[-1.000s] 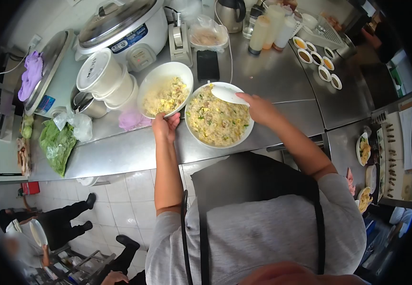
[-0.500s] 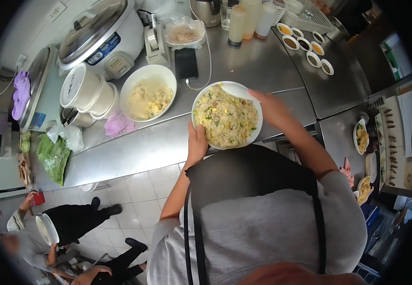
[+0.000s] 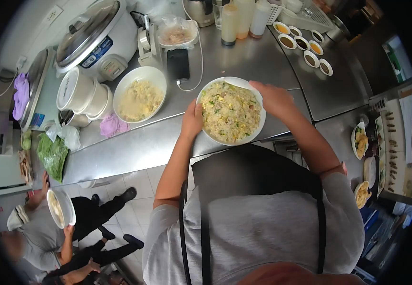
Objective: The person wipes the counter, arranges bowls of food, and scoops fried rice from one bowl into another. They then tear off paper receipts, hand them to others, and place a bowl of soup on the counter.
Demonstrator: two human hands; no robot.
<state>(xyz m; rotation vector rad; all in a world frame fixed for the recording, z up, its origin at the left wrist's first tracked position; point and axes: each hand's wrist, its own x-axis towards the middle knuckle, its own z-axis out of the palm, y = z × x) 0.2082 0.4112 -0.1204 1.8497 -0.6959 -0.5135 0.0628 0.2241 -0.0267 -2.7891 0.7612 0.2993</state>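
A round white plate heaped with fried rice is in front of me at the counter's near edge. The rice has bits of egg and green onion in it. My left hand grips the plate's left rim, thumb on top. At the upper right of the plate, my right hand is closed around the end of a white spoon, whose bowl lies against the rice by the far rim. Left of the plate stands a white bowl with more fried rice.
A phone on a cable, a tape dispenser, a rice cooker and stacked white tubs line the back left. Squeeze bottles and several sauce dishes are at the back right. Another person carries a bowl at lower left.
The spoon has shifted toward the plate's far rim. My left hand has moved up along the plate's left side. The other person with the bowl has come closer to the counter.
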